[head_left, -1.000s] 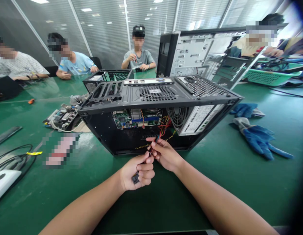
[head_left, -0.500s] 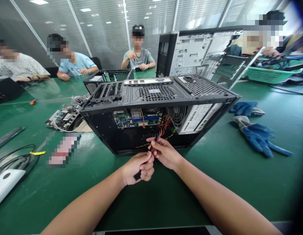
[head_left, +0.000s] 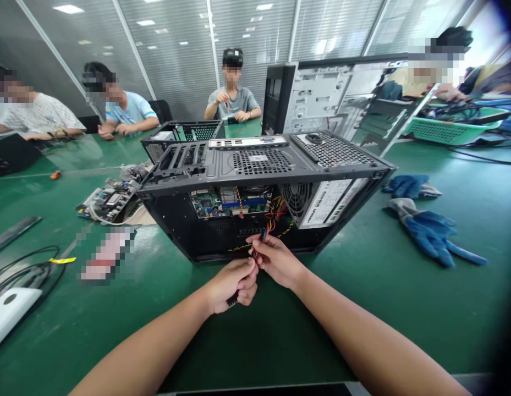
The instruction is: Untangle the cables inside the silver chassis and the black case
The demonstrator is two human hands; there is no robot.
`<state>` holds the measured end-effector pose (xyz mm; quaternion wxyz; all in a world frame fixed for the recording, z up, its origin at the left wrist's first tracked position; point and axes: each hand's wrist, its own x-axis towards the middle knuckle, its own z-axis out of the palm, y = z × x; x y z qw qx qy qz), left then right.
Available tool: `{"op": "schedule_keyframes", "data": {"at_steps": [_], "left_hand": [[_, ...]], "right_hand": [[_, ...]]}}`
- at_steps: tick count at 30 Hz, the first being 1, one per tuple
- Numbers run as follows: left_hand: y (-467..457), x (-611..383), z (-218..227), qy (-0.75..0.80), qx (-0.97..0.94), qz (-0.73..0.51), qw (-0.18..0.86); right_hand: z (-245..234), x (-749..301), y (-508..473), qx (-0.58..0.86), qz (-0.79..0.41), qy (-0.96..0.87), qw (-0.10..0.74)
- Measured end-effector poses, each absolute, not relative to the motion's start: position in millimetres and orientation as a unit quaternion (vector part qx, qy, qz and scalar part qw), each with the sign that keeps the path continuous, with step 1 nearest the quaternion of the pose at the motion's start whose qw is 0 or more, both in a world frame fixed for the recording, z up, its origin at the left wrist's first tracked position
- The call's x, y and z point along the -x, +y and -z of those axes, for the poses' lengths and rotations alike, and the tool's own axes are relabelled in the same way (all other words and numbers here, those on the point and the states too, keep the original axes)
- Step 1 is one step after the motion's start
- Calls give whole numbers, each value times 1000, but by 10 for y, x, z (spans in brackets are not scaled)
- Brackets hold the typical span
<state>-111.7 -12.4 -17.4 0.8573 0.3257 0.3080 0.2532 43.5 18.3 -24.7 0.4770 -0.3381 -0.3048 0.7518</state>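
A bundle of coloured power cables [head_left: 270, 223] runs from the power supply [head_left: 320, 204] out of the open computer case [head_left: 255, 168]. My right hand [head_left: 276, 260] pinches these cables just in front of the case's lower edge. Close beside it, my left hand [head_left: 235, 283] is closed round the cable end, and a black connector [head_left: 232, 298] pokes out below its palm. The fingertips of both hands meet, so the stretch of cable between them is partly hidden. Inside the case sits a green motherboard [head_left: 230, 202] with a blue slot.
Blue work gloves [head_left: 430, 234] lie at the right, under a green basket [head_left: 453, 127] of cables. Left are a loose circuit board [head_left: 110, 199], a pixelated pink item [head_left: 109, 254], black cables [head_left: 22, 269] and a white device [head_left: 16, 311]. Another case [head_left: 321, 99] stands behind; several people sit around.
Both hands keep their hold on the cables with only a slight shift. The black connector shows a little less below my left hand. The camera view has moved slightly.
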Motion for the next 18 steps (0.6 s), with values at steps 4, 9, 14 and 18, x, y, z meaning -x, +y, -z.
{"op": "schedule_keyframes", "data": {"at_steps": [4, 9, 14, 18], "left_hand": [[-102, 1160, 168, 284, -289, -240, 882], [-66, 1228, 112, 226, -177, -196, 937], [-60, 1226, 118, 220, -163, -192, 942], [-61, 1205, 156, 245, -186, -196, 931]], "right_hand": [[240, -439, 182, 337, -753, -302, 478], [228, -447, 172, 325, -765, -296, 470], [246, -438, 169, 335, -759, -296, 473], [252, -430, 177, 348, -751, -299, 475]]}}
